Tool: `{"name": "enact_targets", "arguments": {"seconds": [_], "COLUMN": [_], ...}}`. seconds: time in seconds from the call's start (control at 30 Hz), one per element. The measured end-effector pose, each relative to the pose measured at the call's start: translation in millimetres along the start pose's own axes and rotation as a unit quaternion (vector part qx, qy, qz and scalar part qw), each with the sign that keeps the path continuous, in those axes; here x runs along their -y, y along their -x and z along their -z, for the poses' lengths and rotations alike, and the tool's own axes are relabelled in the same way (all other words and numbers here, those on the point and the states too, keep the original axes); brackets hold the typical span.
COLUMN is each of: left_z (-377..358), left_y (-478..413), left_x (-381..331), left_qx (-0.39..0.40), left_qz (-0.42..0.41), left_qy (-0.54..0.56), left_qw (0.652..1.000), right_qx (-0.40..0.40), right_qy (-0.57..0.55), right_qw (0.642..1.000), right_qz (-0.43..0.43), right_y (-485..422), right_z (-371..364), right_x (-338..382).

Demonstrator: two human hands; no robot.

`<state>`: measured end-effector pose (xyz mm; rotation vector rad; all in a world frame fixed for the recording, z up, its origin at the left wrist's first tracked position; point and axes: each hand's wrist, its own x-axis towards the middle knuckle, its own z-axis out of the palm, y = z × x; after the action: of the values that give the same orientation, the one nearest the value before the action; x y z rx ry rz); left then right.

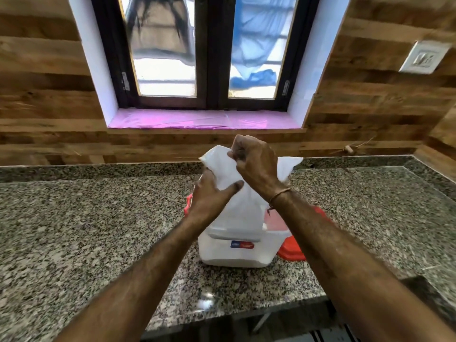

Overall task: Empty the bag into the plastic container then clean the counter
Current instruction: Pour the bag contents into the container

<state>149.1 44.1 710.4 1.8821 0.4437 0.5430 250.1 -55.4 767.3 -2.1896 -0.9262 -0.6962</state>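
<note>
A white plastic bag hangs upside down over a translucent white plastic container that stands on the speckled granite counter. The bag's lower end reaches down into the container's open top. My left hand presses on the bag's left side with thumb spread. My right hand is a fist clenched on the bag's upper end, above the container. White contents fill the container's lower part. A blue and red label sits on its front.
A red lid lies beside the container on its right, and red plastic shows behind it on the left. A wood-panelled wall and a window with a pink sill rise behind the counter. A wall socket sits upper right.
</note>
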Motion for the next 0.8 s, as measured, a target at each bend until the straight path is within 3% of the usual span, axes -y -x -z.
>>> {"name": "enact_targets", "arguments": {"seconds": [0.07, 0.17, 0.3, 0.37, 0.47, 0.53, 0.57, 0.73, 0.8], "left_z": [6, 21, 33, 36, 37, 38, 39, 37, 31], "left_y": [-3, -12, -15, -17, -21, -25, -27, -35, -37], "left_x": [-5, 3, 12, 12, 10, 12, 14, 12, 10], "left_qx": [-0.058, -0.051, -0.025, -0.021, -0.027, -0.040, -0.051, -0.128, -0.142], "left_qz": [0.044, 0.082, 0.089, 0.089, 0.108, 0.123, 0.126, 0.117, 0.116], "left_qy": [0.107, 0.211, 0.291, 0.298, 0.303, 0.307, 0.309, 0.326, 0.331], "left_qw": [0.992, 0.973, 0.952, 0.950, 0.946, 0.943, 0.941, 0.929, 0.926], "right_qx": [0.022, 0.069, 0.029, 0.032, 0.093, 0.122, 0.129, 0.070, 0.093], "right_qy": [-0.017, -0.093, -0.069, -0.194, -0.454, -0.542, -0.543, -0.496, -0.488], "right_qw": [0.999, 0.993, 0.987, 0.949, 0.837, 0.768, 0.759, 0.808, 0.818], "right_qz": [0.023, 0.035, -0.143, -0.248, -0.292, -0.320, -0.336, -0.311, -0.289], "right_y": [0, -5, -4, 6, 23, 33, 37, 40, 38], "right_z": [2, 14, 34, 39, 34, 22, 17, 8, 13], "right_x": [0, -20, -89, -119, -137, -145, -149, -182, -188]}}
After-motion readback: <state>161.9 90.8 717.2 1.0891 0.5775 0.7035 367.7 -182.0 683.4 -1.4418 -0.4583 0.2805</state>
